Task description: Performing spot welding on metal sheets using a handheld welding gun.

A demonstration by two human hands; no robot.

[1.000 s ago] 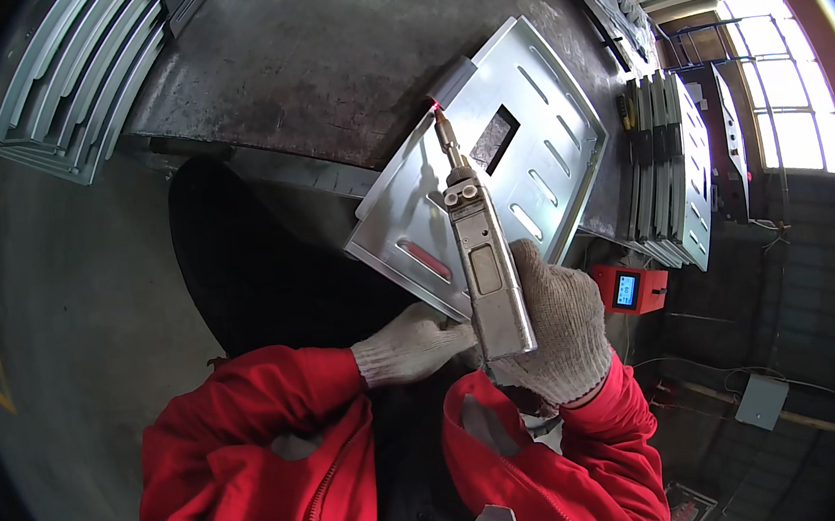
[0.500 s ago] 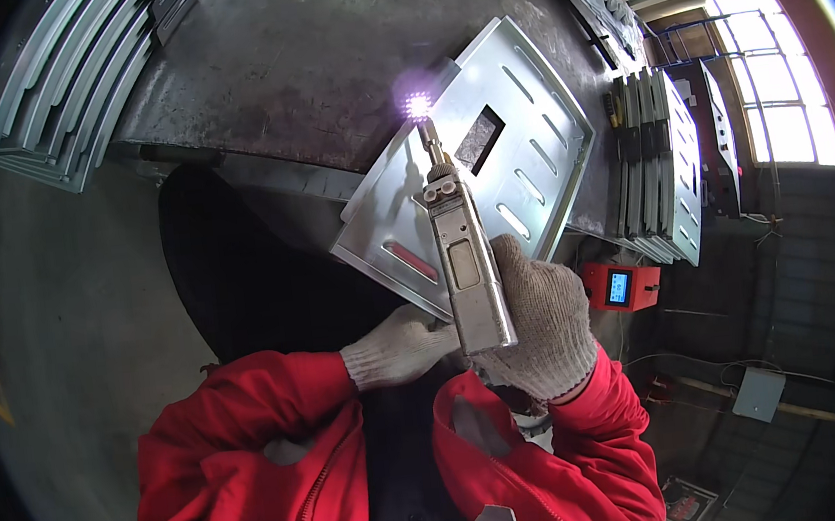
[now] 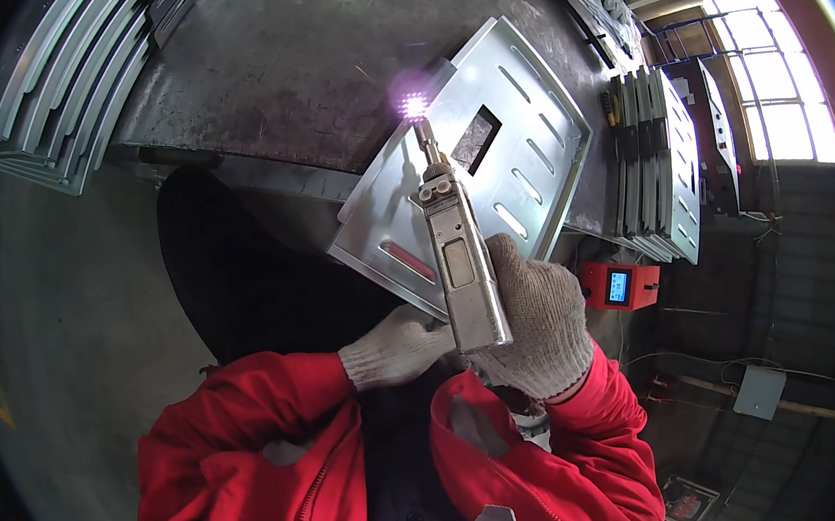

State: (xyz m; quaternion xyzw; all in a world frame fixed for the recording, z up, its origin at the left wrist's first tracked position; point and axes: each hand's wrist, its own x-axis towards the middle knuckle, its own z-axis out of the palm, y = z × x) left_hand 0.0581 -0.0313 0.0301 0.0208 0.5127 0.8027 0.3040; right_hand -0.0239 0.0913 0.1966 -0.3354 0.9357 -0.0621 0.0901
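"Torch: who has it?"

"Right hand, fingers wrapped around it. One glow burns at the slotted panel's upper-left edge."

"Left hand?"

"Beside the panel's near corner; fingers partly hidden, so I can't tell their grip."

"Panel?"

"One, on the bench, jutting past its near edge. Room opens between it and the left-hand stack."

"Writing?"

"One line on the red jacket."

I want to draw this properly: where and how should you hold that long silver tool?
Probably by the boxy back end of the silver tool, coming from the lower right, as the right hand does. It's broad there, while the thin tip points away into the bright glow, so I'd stay well back from that.
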